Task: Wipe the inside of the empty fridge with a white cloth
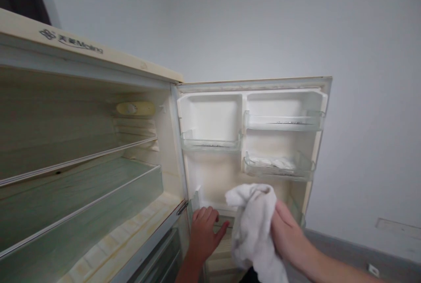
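A crumpled white cloth (253, 226) hangs from my right hand (287, 234), whose fingers are closed on its right side. To the left of the cloth, my left hand (206, 232) is held with its thumb apart from its bent fingers and nothing visible in it. That hand is at the lower shelf of the open fridge door (215, 173); whether it touches the shelf I cannot tell. The cloth covers part of the door's lower middle. Above it, a clear door shelf (279, 171) holds some crumpled white material (272, 162).
The fridge compartment (167, 151) stands open on the left, with glass shelves (79, 160) and a yellowed lamp cover (136, 108). More clear shelves (210, 143) line the door. Behind it rises a pale wall (368, 98). A small white object (373, 269) is at lower right.
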### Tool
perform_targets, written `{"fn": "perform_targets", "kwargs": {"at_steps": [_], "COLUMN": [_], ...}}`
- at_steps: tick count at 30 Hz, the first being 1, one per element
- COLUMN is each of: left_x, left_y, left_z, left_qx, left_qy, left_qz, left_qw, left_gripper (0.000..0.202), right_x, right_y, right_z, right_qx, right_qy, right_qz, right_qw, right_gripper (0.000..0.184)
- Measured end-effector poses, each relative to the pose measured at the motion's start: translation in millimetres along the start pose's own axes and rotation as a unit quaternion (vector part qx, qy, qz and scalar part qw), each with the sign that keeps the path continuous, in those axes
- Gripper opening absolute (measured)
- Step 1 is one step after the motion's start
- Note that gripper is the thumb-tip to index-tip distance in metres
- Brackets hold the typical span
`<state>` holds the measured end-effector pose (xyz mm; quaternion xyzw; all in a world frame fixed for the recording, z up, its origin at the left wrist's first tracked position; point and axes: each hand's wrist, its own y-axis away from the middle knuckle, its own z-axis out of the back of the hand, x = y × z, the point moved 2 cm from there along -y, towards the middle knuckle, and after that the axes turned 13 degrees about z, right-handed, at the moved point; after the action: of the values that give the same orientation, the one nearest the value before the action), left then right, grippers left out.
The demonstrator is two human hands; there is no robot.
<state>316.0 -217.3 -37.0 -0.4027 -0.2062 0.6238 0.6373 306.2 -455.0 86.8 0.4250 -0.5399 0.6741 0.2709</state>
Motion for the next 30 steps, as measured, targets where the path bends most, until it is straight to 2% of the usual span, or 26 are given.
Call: {"fn": "perform_targets", "kwargs": {"at_steps": [2,4,5,7,11,16,22,25,27,30], "left_x": [1,1,1,0,-2,-1,-1,-2,-2,-3], "left_y": [1,2,2,2,2,4,4,3,2,3], "left_z": [-1.2,-2.0,-2.4,-3.2,-4.6,-6.0,-5.6,-3.9,-3.0,-2.4], "left_qx": [-0.009,-0.032,-0.040,-0.037,-0.008,-0.006,-0.004,0.002,0.007,0.017], "left_qy": [-0.002,0.003,0.007,0.009,0.000,0.003,0.016,0.009,0.004,-0.001], "left_qz": [-0.009,-0.026,-0.030,-0.024,-0.003,-0.002,0.009,0.005,0.002,0.002], "left_qw": [1.000,0.999,0.999,0.999,1.000,1.000,1.000,1.000,1.000,1.000], "left_gripper": [0.013,0.009,0.009,0.017,0.024,0.027,0.027,0.027,0.027,0.026], "right_x": [-32,-49,-52,-48,-23,-6,0,0,-1,-2], "right_y": [-3,-18,-29,-53,-78,-72,-62,-49,-43,-40], "right_z": [-27,-41,-43,-39,-22,3,68,90,89,66], "right_qx": [-0.029,-0.064,-0.079,-0.100,-0.064,-0.042,-0.019,-0.028,-0.038,-0.056], "right_qy": [-0.127,-0.232,-0.266,-0.294,-0.285,-0.235,-0.034,0.000,-0.003,-0.042], "right_qz": [-0.124,-0.180,-0.175,-0.123,-0.014,0.052,0.109,0.110,0.109,0.102], "right_qw": [0.984,0.954,0.945,0.943,0.956,0.970,0.993,0.993,0.993,0.992], "right_gripper": [0.047,0.052,0.055,0.062,0.068,0.065,0.069,0.069,0.070,0.073]}}
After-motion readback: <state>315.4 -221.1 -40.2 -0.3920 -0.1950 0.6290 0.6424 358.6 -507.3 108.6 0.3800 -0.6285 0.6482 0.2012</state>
